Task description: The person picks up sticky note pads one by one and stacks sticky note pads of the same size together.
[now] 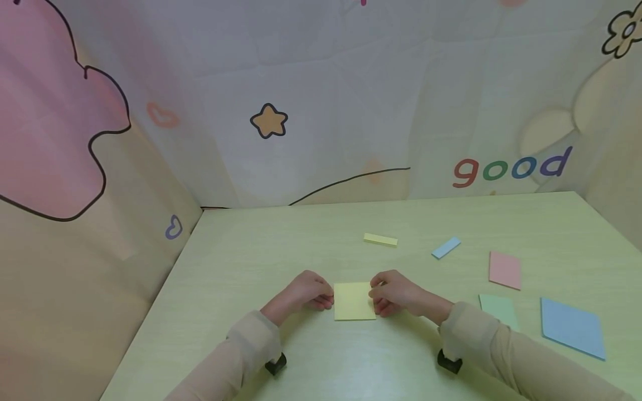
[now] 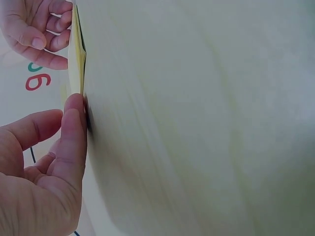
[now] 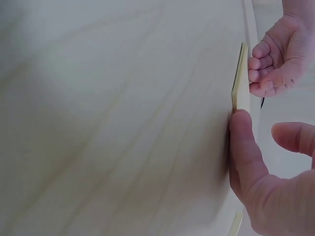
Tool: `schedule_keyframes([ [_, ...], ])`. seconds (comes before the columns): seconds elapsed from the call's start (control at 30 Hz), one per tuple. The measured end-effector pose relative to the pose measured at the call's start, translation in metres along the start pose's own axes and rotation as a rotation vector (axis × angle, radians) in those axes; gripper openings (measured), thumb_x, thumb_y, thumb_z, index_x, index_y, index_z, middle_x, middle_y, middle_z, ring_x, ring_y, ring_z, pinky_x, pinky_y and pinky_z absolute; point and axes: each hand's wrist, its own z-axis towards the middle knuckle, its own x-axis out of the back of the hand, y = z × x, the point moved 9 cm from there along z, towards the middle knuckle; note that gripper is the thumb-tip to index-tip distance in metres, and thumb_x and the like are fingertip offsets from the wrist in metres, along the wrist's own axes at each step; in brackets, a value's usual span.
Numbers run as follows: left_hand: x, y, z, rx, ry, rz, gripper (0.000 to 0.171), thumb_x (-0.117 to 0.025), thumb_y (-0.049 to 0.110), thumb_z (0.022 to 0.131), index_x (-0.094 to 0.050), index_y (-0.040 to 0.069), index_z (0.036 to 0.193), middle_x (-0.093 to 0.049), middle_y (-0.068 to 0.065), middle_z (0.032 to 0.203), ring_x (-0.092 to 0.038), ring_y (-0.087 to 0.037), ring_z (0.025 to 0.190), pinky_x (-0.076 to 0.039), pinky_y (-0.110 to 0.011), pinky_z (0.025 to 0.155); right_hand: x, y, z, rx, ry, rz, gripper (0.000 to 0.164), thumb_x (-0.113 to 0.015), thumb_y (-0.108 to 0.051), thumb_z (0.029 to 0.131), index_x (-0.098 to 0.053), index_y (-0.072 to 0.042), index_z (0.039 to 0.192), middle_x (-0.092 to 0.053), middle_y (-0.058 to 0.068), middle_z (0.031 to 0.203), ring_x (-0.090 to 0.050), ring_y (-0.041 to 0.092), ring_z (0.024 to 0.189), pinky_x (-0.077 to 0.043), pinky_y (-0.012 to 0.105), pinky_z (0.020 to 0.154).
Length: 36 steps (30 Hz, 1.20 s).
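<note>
Pale table, printed backdrop; orange star, coloured lettering

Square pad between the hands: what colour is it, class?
The pad is pale yellow, clearest in the head view.

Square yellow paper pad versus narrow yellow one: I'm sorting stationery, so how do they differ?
The square yellow paper pad is broad; the narrow yellow paper pad is a slim bar. The square pad sits between the left hand and right hand; the narrow pad lies farther back, untouched. Both are yellow.
</note>
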Motion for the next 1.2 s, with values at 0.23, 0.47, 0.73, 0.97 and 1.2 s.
schedule_keyframes([
  [0.23,0.004,0.000,-0.001,-0.010,0.006,0.030,0.015,-0.055,0.005,0.082,-0.063,-0.007,0.083,-0.061,-0.004,0.064,-0.056,-0.009,0.054,-0.051,-0.023,0.055,-0.003,-0.002,0.002,0.008,0.011,-0.003,0.029,-0.049,-0.004,0.084,-0.043,0.011,0.109,-0.056,0.010,0.071,-0.054,0.013,0.056,-0.051,0.028,0.055],
  [0.47,0.007,-0.002,-0.001,-0.018,0.016,0.043,0.015,-0.056,0.005,0.082,-0.063,-0.008,0.084,-0.061,-0.004,0.064,-0.055,-0.009,0.054,-0.051,-0.023,0.056,-0.005,-0.005,0.003,0.016,0.008,0.000,0.031,-0.048,-0.004,0.084,-0.042,0.012,0.110,-0.056,0.011,0.073,-0.054,0.013,0.057,-0.051,0.028,0.056],
  [0.73,0.010,0.000,-0.004,-0.018,0.022,0.061,0.015,-0.056,0.007,0.082,-0.064,-0.006,0.083,-0.062,-0.005,0.065,-0.056,-0.010,0.054,-0.051,-0.024,0.056,-0.005,-0.004,0.003,0.036,-0.008,-0.019,0.035,-0.048,-0.006,0.084,-0.043,0.012,0.113,-0.059,0.011,0.075,-0.055,0.012,0.059,-0.052,0.029,0.059],
  [0.97,0.014,0.003,-0.006,-0.033,0.037,0.076,0.014,-0.057,0.005,0.081,-0.064,-0.006,0.083,-0.065,-0.007,0.069,-0.058,-0.010,0.056,-0.052,-0.025,0.058,-0.004,-0.007,-0.005,0.069,-0.049,-0.061,0.041,-0.049,-0.008,0.084,-0.041,0.012,0.118,-0.061,0.013,0.085,-0.058,0.013,0.067,-0.052,0.031,0.063],
  [1.2,0.014,0.003,-0.009,-0.044,0.027,0.109,0.012,-0.058,0.007,0.079,-0.065,-0.004,0.080,-0.064,-0.005,0.067,-0.057,-0.011,0.056,-0.050,-0.024,0.054,-0.002,-0.008,-0.014,0.081,-0.070,-0.068,0.043,-0.051,-0.010,0.084,-0.042,0.013,0.120,-0.059,0.012,0.084,-0.057,0.014,0.067,-0.051,0.030,0.063],
])
